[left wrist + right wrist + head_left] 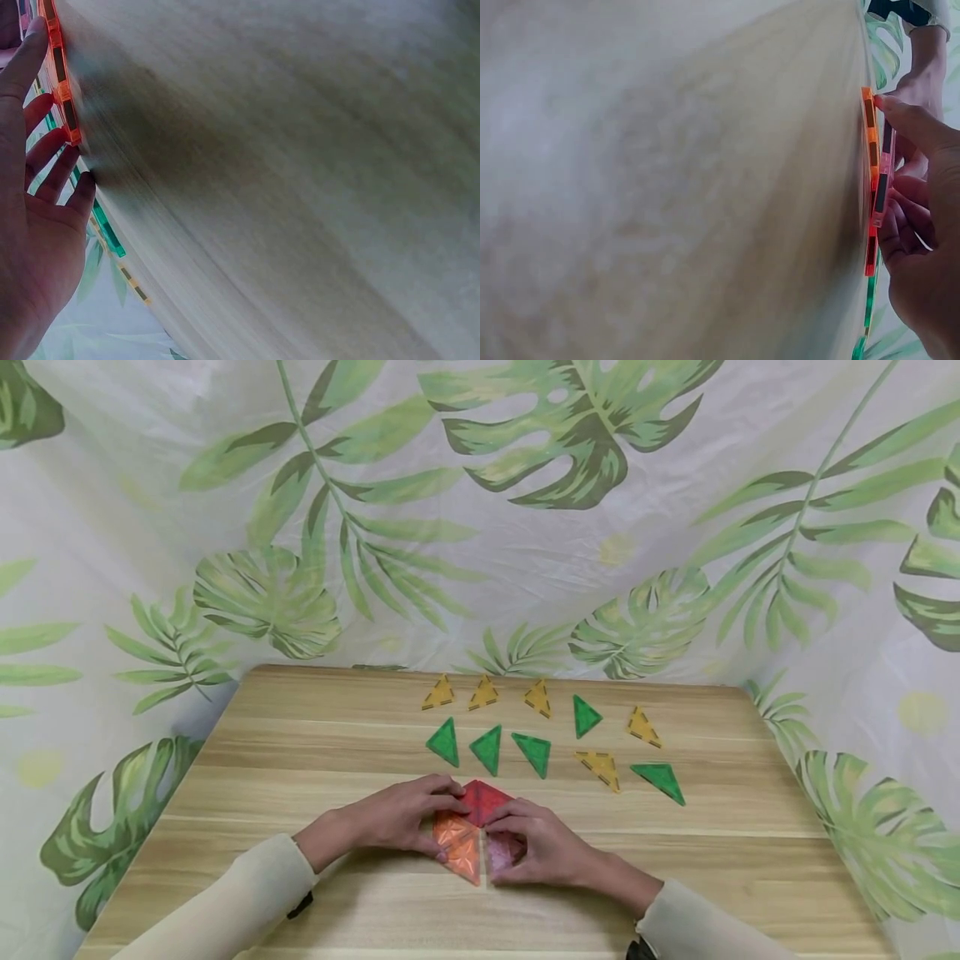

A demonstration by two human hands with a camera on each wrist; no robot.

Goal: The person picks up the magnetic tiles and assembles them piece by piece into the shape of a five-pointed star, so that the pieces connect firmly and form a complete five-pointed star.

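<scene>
In the head view, two red triangular magnetic tiles (489, 799) and two orange triangular magnetic tiles (457, 843) lie edge to edge as part of a many-sided shape. My left hand (405, 814) is at their left side, its thumb on the orange part and its fingertips by the red; the left wrist view has those fingers stretched along the orange edge (63, 86). On the right, my right hand (551, 847) pinches a pink triangular magnetic tile (501, 853) between thumb and fingers. A narrow gap separates this tile from the orange ones. My right fingers partly cover it.
Several green triangular tiles (532, 753) and several yellow triangular tiles (600, 770) are spread over the far half of the wooden table (300, 727). A leaf-patterned cloth (517, 560) hangs behind the table's back edge.
</scene>
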